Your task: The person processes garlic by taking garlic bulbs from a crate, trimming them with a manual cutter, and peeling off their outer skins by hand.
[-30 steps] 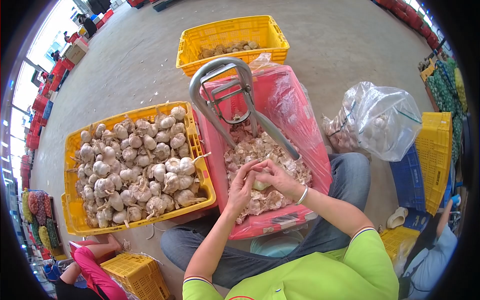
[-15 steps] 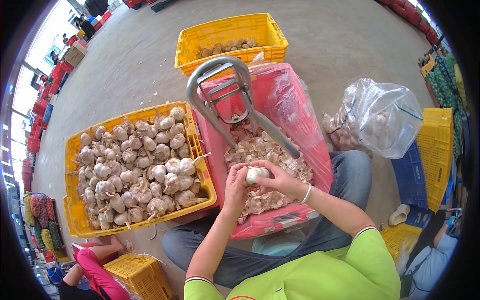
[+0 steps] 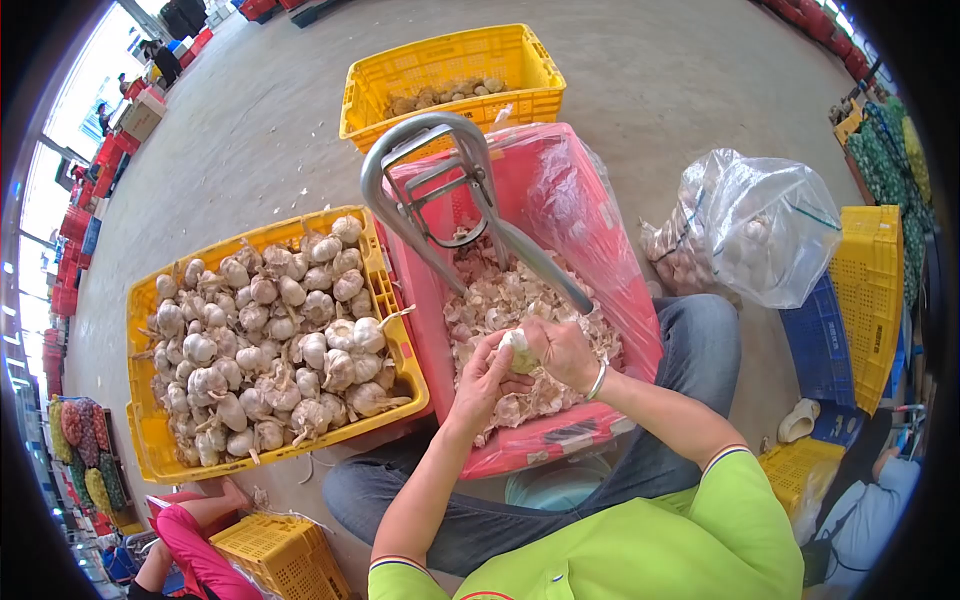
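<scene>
A pale garlic bulb (image 3: 520,352) is held between my hands above the pink bin (image 3: 622,300). My left hand (image 3: 482,378) wraps its fingers round the bulb from the left. From the right, my right hand (image 3: 563,352) is closed with its fingertips against the bulb's upper side; a bracelet circles that wrist. Loose garlic skins (image 3: 500,310) fill the bin beneath, which is lined with clear plastic. A grey metal cutter with long handles (image 3: 530,262) stands in the bin, just beyond my hands.
On the left, a yellow crate (image 3: 410,385) is heaped with untrimmed garlic bulbs. Another yellow crate (image 3: 360,82) behind the bin holds small brownish pieces. A clear bag of garlic (image 3: 770,235) stands at right. People sit at the lower left and lower right edges.
The bulb has turned in my hands, showing a greener side. My right hand has shifted from cradling it to a closed grip at its upper right. The view has moved slightly.
</scene>
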`<control>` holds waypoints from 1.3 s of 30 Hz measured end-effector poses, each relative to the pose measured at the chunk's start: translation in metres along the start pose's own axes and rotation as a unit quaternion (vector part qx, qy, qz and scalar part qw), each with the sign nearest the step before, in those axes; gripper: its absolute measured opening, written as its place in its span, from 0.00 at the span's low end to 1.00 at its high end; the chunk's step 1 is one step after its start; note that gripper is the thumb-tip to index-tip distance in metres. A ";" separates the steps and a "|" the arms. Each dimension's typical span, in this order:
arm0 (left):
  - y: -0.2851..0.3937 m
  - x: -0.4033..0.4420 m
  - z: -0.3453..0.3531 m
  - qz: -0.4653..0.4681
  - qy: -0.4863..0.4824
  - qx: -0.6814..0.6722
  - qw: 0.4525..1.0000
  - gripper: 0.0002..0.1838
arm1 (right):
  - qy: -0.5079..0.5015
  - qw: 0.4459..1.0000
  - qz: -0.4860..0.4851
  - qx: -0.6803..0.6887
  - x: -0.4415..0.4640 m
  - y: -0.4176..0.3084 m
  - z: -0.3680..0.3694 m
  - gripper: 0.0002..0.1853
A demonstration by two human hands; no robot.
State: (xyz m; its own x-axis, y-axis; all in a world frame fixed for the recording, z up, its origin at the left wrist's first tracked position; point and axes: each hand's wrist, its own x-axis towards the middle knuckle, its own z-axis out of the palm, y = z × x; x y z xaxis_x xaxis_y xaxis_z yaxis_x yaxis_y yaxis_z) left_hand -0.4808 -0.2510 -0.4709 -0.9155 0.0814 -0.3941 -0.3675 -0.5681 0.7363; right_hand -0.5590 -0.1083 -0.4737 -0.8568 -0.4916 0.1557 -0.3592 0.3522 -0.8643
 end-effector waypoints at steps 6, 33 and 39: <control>-0.001 0.001 -0.002 -0.019 -0.005 -0.030 0.999 0.18 | 0.016 0.993 0.083 0.083 0.004 0.016 0.007 0.26; 0.003 -0.004 0.000 -0.005 -0.016 -0.076 0.997 0.18 | -0.066 0.964 0.156 0.206 0.000 0.011 0.006 0.16; 0.001 0.004 -0.017 -0.074 -0.009 -0.187 0.979 0.21 | -0.149 0.985 0.077 0.034 0.010 0.023 0.006 0.19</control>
State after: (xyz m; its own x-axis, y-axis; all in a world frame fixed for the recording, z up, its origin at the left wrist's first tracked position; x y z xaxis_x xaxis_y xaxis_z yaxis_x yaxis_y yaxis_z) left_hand -0.4820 -0.2654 -0.4808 -0.8606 0.1984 -0.4690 -0.4138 -0.8093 0.4169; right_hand -0.5735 -0.1100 -0.4954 -0.7492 -0.6519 -0.1175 -0.1994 0.3911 -0.8985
